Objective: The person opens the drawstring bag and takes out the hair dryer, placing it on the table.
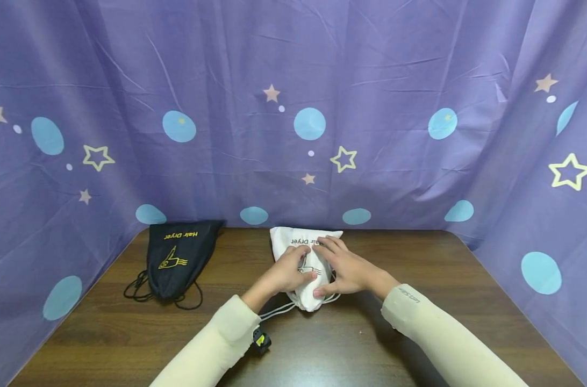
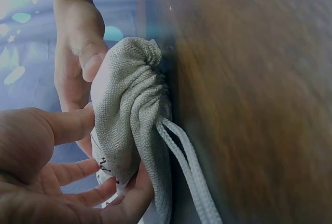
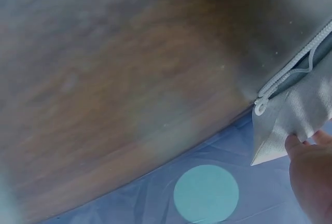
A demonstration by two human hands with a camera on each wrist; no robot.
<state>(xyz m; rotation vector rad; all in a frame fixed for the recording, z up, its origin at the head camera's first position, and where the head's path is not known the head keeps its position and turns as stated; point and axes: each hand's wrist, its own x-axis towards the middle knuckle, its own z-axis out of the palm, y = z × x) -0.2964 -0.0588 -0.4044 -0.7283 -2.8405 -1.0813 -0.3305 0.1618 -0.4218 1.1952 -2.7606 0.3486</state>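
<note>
A white drawstring bag (image 1: 281,239) printed "Hair Dryer" lies on the table near its back edge, with something bulky inside. Its gathered end faces the person. My left hand (image 1: 286,271) grips the bag's left side, thumb on top; the left wrist view shows fingers curled around the ruched cloth (image 2: 124,94). From the right, my right hand (image 1: 353,269) holds the bag between spread fingers and thumb. In the right wrist view, its fingertips lie on the cloth near a pointed corner (image 3: 264,149). White cords (image 2: 189,162) trail from the gathered end.
A black drawstring bag (image 1: 177,269) with yellow "Hair Dryer" print lies at the back left, its black cords (image 1: 138,287) loose beside it. A purple curtain (image 1: 390,177) rises behind the wooden table (image 1: 419,258) and along both sides. A small black device (image 1: 261,341) is beside the left wrist.
</note>
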